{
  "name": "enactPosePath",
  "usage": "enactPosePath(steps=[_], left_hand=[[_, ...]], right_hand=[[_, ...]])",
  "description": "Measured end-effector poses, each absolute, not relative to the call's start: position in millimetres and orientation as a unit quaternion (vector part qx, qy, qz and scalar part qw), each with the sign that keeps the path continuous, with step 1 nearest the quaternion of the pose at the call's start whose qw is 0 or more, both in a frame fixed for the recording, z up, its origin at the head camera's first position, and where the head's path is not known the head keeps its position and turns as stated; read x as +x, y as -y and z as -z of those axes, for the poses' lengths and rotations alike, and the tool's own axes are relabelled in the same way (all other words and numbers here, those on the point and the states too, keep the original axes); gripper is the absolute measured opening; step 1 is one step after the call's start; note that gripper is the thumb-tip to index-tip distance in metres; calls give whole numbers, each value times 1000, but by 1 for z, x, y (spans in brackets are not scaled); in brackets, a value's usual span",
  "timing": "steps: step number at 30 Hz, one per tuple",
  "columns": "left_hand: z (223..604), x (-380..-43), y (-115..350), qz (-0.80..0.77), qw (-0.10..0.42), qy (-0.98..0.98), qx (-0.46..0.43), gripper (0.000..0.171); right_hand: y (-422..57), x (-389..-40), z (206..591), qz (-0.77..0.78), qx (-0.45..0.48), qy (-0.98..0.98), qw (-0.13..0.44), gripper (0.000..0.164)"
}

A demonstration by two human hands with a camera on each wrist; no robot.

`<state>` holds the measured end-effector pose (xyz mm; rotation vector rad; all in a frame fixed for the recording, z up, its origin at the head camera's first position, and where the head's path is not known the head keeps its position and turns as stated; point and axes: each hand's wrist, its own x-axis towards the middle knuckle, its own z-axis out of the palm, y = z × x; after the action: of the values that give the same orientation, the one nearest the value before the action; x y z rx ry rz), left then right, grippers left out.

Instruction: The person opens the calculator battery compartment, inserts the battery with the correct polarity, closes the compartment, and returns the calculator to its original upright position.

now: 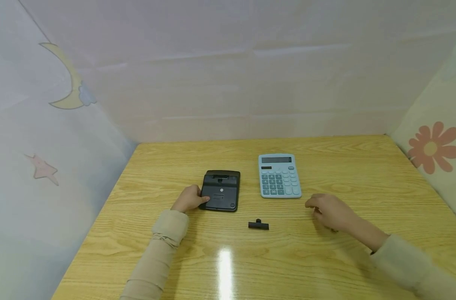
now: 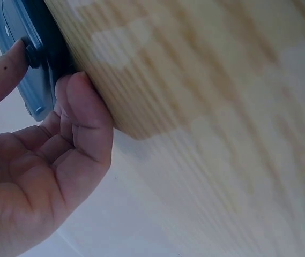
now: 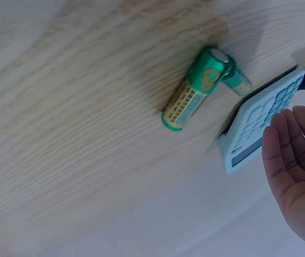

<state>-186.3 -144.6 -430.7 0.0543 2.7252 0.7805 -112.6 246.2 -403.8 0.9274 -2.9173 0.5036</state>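
Note:
A black calculator [image 1: 222, 200] lies with its underside up, a narrow open slot near its far edge. My left hand [image 1: 189, 199] pinches its left side, thumb on top and fingers against the edge, as the left wrist view also shows. My right hand [image 1: 331, 211] is over the table on the right, its fingers loosely bent and nothing in them. Near it in the right wrist view lie a green and gold battery [image 3: 188, 96] and a second battery [image 3: 238, 80], partly hidden behind the first. A small black battery cover [image 1: 258, 225] with a tab lies between the hands.
A light blue calculator [image 1: 279, 177] sits face up on the wooden table [image 1: 168, 166], right of the black one. Cloth walls [image 1: 231, 91] enclose the table at the back and both sides.

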Motion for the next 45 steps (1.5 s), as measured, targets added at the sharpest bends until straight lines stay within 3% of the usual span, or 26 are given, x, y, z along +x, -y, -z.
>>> enactPosePath(steps=[7,18,30,45], left_hand=[[430,-186,146,-271,152,-950,22,25],[430,-187,144,-272,156,-949,19,26],[431,-187,145,-271,155,-950,20,27],[430,-187,144,-276,157,-948,17,26]], right_hand=[[-262,-113,406,-164,302,939,28,25],[-286,-111,411,-149,292,945,-9,29],[-306,-113,419,-133,309,942,3,36],[-313,-114,428,-138,315,938,-27,36]])
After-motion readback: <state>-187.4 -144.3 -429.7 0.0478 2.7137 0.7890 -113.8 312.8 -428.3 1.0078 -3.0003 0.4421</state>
